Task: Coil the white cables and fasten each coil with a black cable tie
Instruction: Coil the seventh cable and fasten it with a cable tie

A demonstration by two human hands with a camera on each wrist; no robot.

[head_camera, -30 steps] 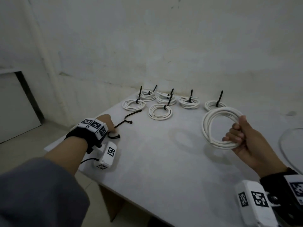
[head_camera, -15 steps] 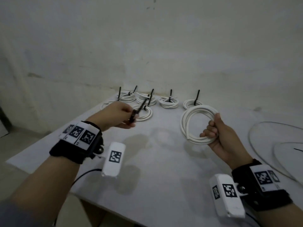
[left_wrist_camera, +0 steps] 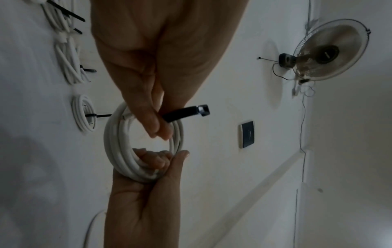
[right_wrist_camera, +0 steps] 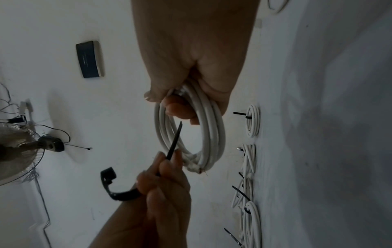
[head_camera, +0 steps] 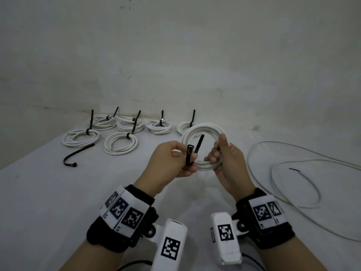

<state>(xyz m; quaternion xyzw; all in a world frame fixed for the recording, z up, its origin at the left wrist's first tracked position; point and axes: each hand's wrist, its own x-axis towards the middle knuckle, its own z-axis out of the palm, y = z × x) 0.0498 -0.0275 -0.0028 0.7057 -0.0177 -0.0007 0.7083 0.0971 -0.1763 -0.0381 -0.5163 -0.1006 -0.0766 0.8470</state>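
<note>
Tabletop [head_camera: 58, 192]: gripped coil [head_camera: 203, 132], pinched tie [head_camera: 190, 153]

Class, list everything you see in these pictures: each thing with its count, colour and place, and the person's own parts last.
Tied cable coils: six, white, each with a black tie, far side of the table.
Held cable coil: one, white, untied, in the right hand.
Held cable tie: one, black, bent, in the left hand beside the held coil.
Spare cable tie: one, black, curved, on the table at left.
Loose cable: white, uncoiled, on the table at right.
Table: one, grey-white.
Wall fan: one, on the wall.
Wall panel: one, dark.
Wrist cameras: two, white.
Left hand: pinches the tie.
Right hand: grips the coil.
</note>
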